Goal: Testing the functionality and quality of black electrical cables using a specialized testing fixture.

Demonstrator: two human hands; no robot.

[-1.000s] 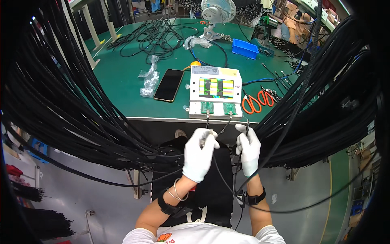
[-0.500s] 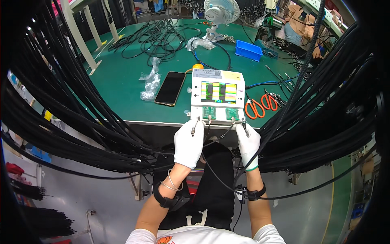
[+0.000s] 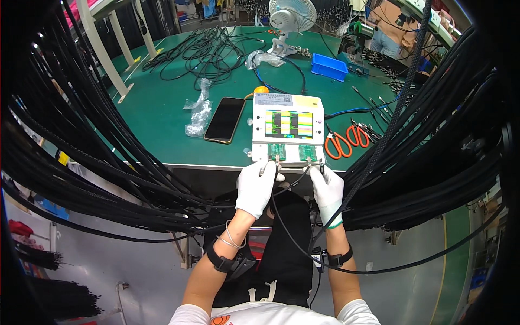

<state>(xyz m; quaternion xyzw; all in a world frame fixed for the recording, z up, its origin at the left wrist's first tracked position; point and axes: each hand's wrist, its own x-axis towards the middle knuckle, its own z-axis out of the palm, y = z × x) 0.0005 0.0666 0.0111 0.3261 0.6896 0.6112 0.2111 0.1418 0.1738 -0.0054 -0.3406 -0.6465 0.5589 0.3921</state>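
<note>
A white cable tester (image 3: 260, 135) with a lit colour screen (image 3: 289, 124) lies at the table's front edge. Two green circuit boards, a left one (image 3: 277, 151) and a right one (image 3: 307, 153), sit on its near ledge, each with a cable plug in its front. My left hand (image 3: 255, 188), white-gloved, is closed at the left board's plug, with a small metal cable end (image 3: 262, 171) between its fingers. Beside the right board, my gloved right hand (image 3: 328, 190) pinches a black cable connector (image 3: 322, 167). A black cable (image 3: 294, 184) runs between the hands; fingers hide parts of it.
Orange-handled scissors (image 3: 337, 145) lie right of the tester, a phone (image 3: 225, 120) and crumpled plastic (image 3: 199, 116) left. Farther back are a blue tray (image 3: 329, 67), a fan (image 3: 292, 16) and coiled black cables (image 3: 203, 54). Thick bundles of hanging cables (image 3: 428, 146) flank both sides.
My left hand has shifted right, its fingers now at the left board's plug. The right hand stays by the right board. The tester's screen shows a different pattern, with large green characters low down.
</note>
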